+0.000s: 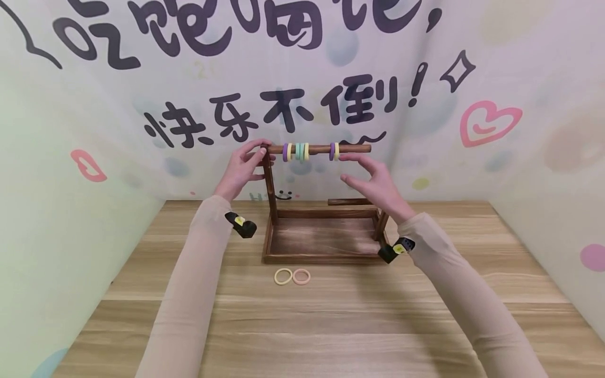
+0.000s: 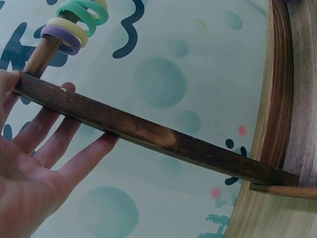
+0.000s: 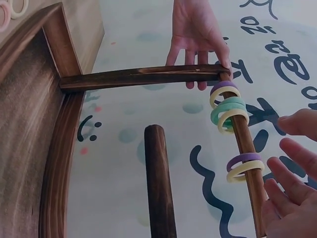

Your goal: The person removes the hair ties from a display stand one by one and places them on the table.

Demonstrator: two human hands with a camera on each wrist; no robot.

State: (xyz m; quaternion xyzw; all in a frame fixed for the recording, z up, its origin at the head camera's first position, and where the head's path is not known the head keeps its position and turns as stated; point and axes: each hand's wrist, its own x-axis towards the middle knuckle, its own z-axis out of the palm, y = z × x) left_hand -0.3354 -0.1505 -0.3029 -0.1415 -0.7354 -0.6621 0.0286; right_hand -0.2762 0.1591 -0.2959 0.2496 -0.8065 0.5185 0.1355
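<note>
**Hair ties on the wooden rack's top rod**

Pastel banner with black lettering backs a wood-grain bench (image 1: pixel 331 315), where a dark wooden rack (image 1: pixel 321 247) stands. Its top rod (image 1: pixel 321 149) carries purple, yellow and green hair ties (image 1: pixel 296 151); two more ties (image 1: pixel 292 276) lie in front of the base. The left hand (image 1: pixel 243 168) steadies the upright post's top, fingers spread behind it. The right hand (image 1: pixel 373 181) hovers just below the rod, grip spread, holding nothing. The ties look light, soft and stretchy; likely best pinched by the loop and slid along.
</note>
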